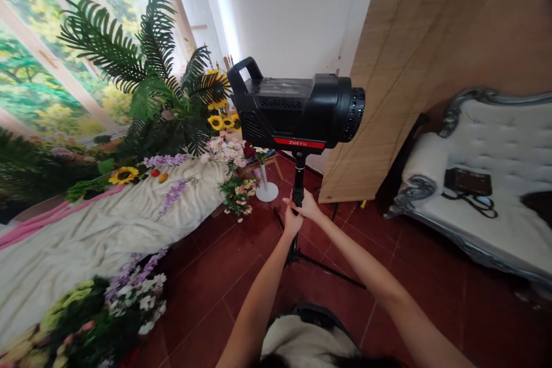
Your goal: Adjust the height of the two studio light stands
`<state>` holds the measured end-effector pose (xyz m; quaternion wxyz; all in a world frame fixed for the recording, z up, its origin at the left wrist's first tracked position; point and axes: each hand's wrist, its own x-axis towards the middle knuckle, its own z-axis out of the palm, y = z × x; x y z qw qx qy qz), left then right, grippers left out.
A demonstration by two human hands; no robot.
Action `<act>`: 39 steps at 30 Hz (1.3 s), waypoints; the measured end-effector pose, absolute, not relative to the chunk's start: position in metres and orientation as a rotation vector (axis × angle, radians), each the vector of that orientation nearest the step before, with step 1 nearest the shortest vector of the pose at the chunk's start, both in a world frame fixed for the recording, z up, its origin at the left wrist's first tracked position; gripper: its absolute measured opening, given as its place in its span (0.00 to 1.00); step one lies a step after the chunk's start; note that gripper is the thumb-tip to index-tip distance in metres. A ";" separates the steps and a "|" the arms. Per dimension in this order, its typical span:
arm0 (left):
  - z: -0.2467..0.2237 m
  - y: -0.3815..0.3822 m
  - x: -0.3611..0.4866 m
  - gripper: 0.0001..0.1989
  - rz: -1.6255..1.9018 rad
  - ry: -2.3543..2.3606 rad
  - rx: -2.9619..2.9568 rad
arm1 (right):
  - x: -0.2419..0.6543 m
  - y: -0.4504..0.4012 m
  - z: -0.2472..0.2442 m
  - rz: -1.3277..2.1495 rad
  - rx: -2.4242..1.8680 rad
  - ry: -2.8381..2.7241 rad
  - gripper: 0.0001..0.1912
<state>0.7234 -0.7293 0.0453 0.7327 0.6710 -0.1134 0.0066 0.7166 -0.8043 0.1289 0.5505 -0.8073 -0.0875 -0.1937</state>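
A black studio light (pixel 288 109) with a red label stands in front of me, its carry handle on the left and its round front on the right. It sits on top of a black light stand (pixel 301 164) whose legs spread on the floor. Just under the lamp, my left hand (pixel 293 221) is closed around the stand's pole. My right hand (pixel 308 206) grips the same pole slightly higher, next to the black knob area. The fingers of both hands partly overlap and hide the pole there.
At left, a bed-like surface with a cream cloth (pixel 185 207) carries artificial flowers, below a palm plant (pixel 159 69). A bamboo blind (pixel 366 126) hangs behind the light. The tufted white sofa (pixel 500 138) at right holds a brown bag (pixel 468 181). Red tiles (pixel 215 287) cover the floor.
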 end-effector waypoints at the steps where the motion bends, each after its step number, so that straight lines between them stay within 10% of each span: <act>1: 0.046 -0.729 0.723 0.22 0.039 -0.247 1.491 | 0.719 -0.808 0.132 -0.440 -1.911 -0.251 0.18; 19: 0.070 -0.727 0.712 0.17 0.012 -0.163 1.562 | 0.738 -0.818 0.269 -0.423 -1.810 -0.477 0.20; 39: 0.072 -0.740 0.731 0.23 0.046 -0.082 1.682 | 0.740 -0.818 0.310 -0.471 -1.792 -0.543 0.22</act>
